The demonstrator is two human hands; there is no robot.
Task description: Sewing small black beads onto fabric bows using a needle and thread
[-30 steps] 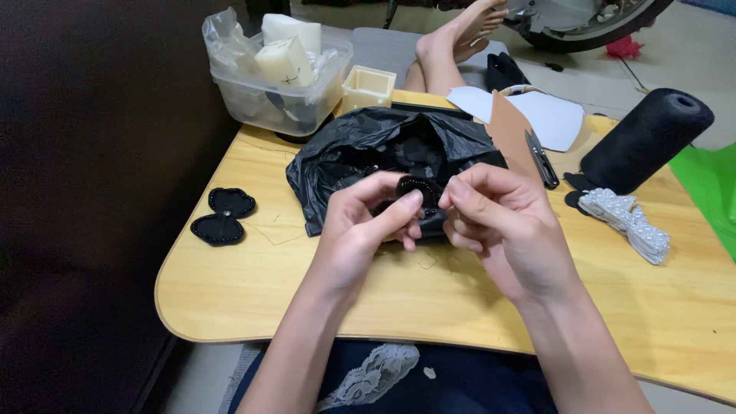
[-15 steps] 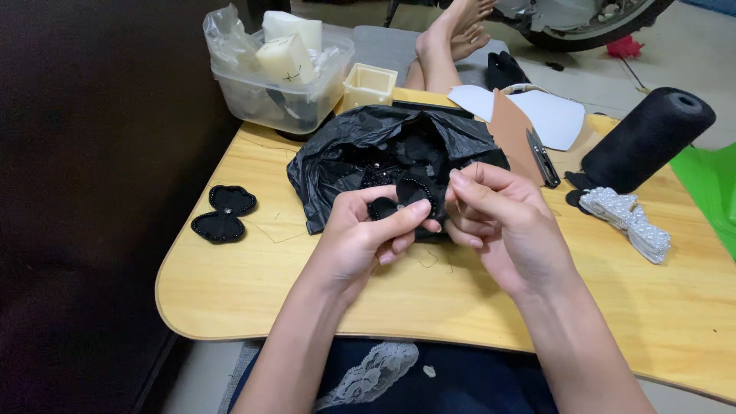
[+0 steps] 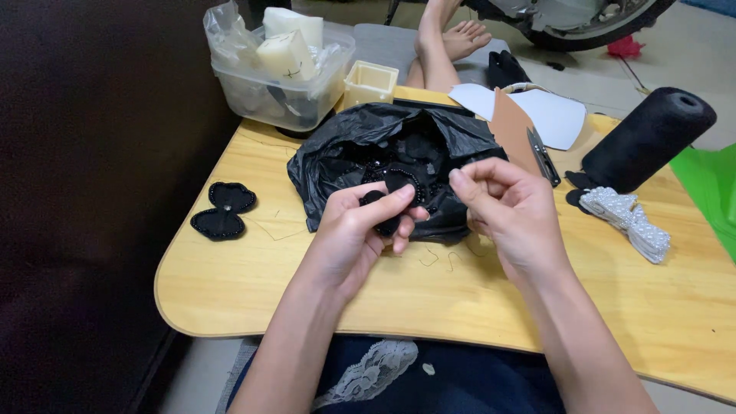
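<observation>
My left hand (image 3: 356, 234) holds a small black beaded fabric piece (image 3: 377, 199) between thumb and fingers, just in front of an open black plastic bag (image 3: 337, 149). Inside the bag lie more black beaded pieces (image 3: 399, 178). My right hand (image 3: 512, 215) hovers a little to the right of the piece, its thumb and forefinger pinched together. Nothing shows between those fingertips. Both hands are above the yellow wooden table (image 3: 537, 314).
A black bow-shaped beaded piece (image 3: 221, 211) lies at the table's left. Behind the bag stand a clear plastic tub (image 3: 268, 92) and a small cream box (image 3: 369, 80). To the right are brown card (image 3: 510, 123), snips (image 3: 541, 153), a black thread cone (image 3: 648, 138) and white bead strips (image 3: 630, 221). Another person's feet (image 3: 448, 38) rest beyond.
My right hand has drawn away to the right from the piece, where the two hands were together before. My left hand still holds the black piece.
</observation>
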